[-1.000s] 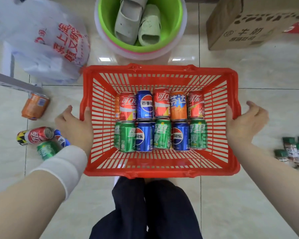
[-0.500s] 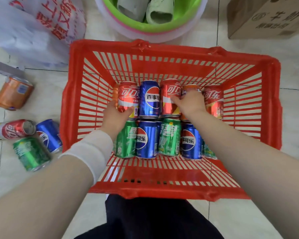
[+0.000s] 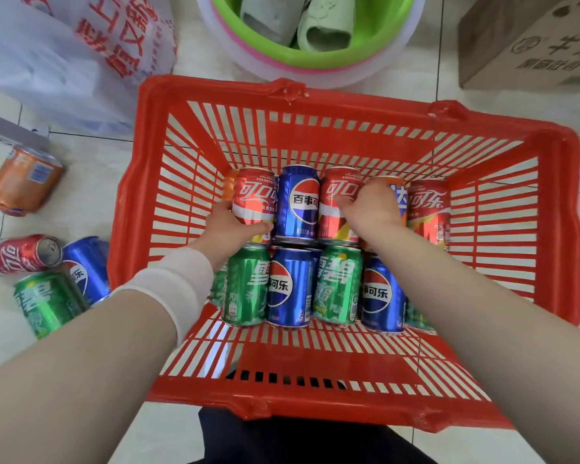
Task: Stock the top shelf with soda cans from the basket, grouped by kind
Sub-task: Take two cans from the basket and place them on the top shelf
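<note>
A red plastic basket (image 3: 195,105) sits on the tiled floor below me, holding two rows of soda cans. The far row has red cola cans, a blue Pepsi can (image 3: 298,202) and orange cans. Green Sprite cans (image 3: 246,289) alternate with blue Pepsi cans in the near row. My left hand (image 3: 230,229), with a white wristband, is closed around the leftmost red cola can (image 3: 255,195). My right hand (image 3: 370,205) grips the second red cola can (image 3: 335,202), its fingers between that can and the orange can (image 3: 395,195). No shelf is in view.
Loose cans lie on the floor left of the basket: an orange one (image 3: 21,185), a red one (image 3: 21,256), a blue one (image 3: 84,266) and a green one (image 3: 47,303). A green basin with slippers (image 3: 302,58), a plastic bag (image 3: 64,58) and a cardboard box (image 3: 529,41) stand beyond.
Both hands left the basket's sides and reached inside, closing on two red cola cans in the far row. The view has moved closer to the basket.
</note>
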### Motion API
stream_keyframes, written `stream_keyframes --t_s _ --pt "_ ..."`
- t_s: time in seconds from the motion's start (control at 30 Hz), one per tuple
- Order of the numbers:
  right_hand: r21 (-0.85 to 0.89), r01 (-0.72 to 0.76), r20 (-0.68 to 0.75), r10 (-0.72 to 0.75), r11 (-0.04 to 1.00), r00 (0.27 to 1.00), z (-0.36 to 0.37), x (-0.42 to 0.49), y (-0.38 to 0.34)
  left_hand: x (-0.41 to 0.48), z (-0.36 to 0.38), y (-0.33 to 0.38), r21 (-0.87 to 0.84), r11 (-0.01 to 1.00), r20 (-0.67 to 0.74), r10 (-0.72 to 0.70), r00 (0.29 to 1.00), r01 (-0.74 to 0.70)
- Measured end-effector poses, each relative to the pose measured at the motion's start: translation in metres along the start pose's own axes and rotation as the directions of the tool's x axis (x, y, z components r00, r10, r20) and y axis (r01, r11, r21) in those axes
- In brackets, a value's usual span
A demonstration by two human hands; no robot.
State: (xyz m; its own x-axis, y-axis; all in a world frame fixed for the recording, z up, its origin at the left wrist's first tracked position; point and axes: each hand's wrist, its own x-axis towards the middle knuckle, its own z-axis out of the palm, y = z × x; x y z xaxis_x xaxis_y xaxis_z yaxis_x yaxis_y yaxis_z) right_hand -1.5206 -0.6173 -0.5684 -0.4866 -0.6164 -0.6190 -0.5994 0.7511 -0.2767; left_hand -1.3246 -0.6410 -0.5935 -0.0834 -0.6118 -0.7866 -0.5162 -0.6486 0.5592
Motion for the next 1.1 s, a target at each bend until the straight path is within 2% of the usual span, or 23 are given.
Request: stream_keyframes --t_s 0.13,0.23,0.33,0.47,0.53,0.6,0.67,0.87,1.1 --pt "-0.100 -0.069 0.090 0.078 0.993 0.993 0.005 0.008 -0.002 -0.006 -0.002 0.006 -0.083 0.995 0.082 -0.048 0.995 0.055" --pt "0.045 -0.096 0.087 0.092 0.994 0.992 0.007 0.008 -0.007 -0.009 -0.004 0.007 -0.135 0.986 0.117 -0.084 0.990 0.100" --pt "0.213 -0.092 0.077 0.077 0.973 0.994 0.008 0.006 -0.003 -0.011 -0.004 0.008 -0.157 0.982 0.091 -0.087 0.992 0.101" --pt "0.043 -0.044 0.077 0.040 0.998 0.996 0.016 0.008 -0.002 -0.009 -0.009 0.004 -0.186 0.976 0.014 -0.108 0.994 0.109" --pt "0.038 -0.056 0.084 0.053 0.998 0.995 0.023 0.009 -0.003 -0.008 -0.014 0.001 -0.198 0.974 0.009 -0.110 0.994 0.110" --pt "0.218 -0.110 0.113 0.087 0.970 0.990 0.029 0.009 -0.002 -0.007 -0.016 -0.001 -0.212 0.970 0.013 -0.115 0.993 0.116" --pt "0.423 -0.158 0.139 0.109 0.892 0.984 0.029 0.007 -0.001 -0.008 -0.016 0.000 -0.218 0.970 0.016 -0.108 0.994 0.109" --pt "0.492 -0.169 0.169 0.096 0.854 0.981 -0.001 -0.022 -0.004 -0.034 -0.016 0.014 -0.204 0.975 0.040 -0.084 0.996 0.090" --pt "0.638 -0.292 0.325 0.096 0.713 0.941 -0.086 -0.130 -0.020 -0.152 -0.040 0.064 -0.289 0.954 0.169 -0.026 0.985 0.075"
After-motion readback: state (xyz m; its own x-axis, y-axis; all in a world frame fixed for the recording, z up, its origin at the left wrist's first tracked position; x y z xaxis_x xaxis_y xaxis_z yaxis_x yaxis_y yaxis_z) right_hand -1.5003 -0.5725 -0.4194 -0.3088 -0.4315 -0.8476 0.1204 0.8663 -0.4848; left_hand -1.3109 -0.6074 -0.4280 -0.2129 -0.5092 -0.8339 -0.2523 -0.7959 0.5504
